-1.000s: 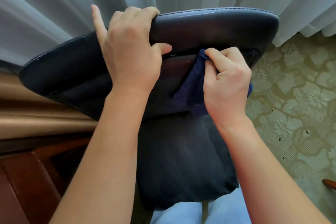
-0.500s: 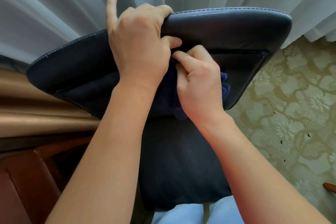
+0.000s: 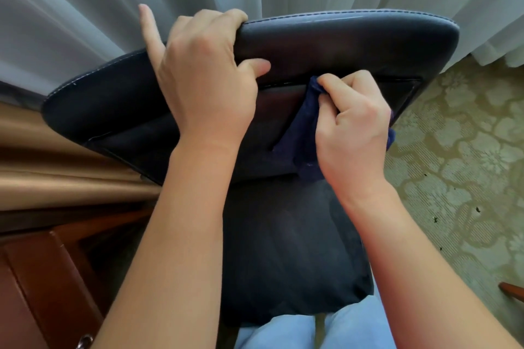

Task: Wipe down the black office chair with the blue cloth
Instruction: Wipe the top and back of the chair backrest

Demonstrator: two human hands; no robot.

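Both hands work at the top of the black office chair [image 3: 354, 45], seen from above and behind its backrest. Curled over the padded top edge, the left hand [image 3: 204, 76] grips it with the fingers wrapped to the far side, the thumb pressed on the near face and the index finger sticking up straight. Just beside it, the right hand [image 3: 354, 127] pinches a bunched blue cloth [image 3: 300, 133] between thumb and curled fingers, pressing its upper tip against the seam under the top cushion; the rest of the cloth hangs down the back panel, with a little showing past the outer side of the hand.

The chair's dark back drops away below the hands, between the two forearms, to the person's light blue trousers [image 3: 283, 334] at the bottom edge.

Pale grey curtains [image 3: 85, 8] hang just behind the chair, filling the upper part of the view. A green carpet [image 3: 459, 178] with a pale floral pattern and a few dark specks lies to the right. Left of the chair are tan folds of fabric [image 3: 56, 178] and, below them, reddish-brown wooden furniture [image 3: 42, 278].
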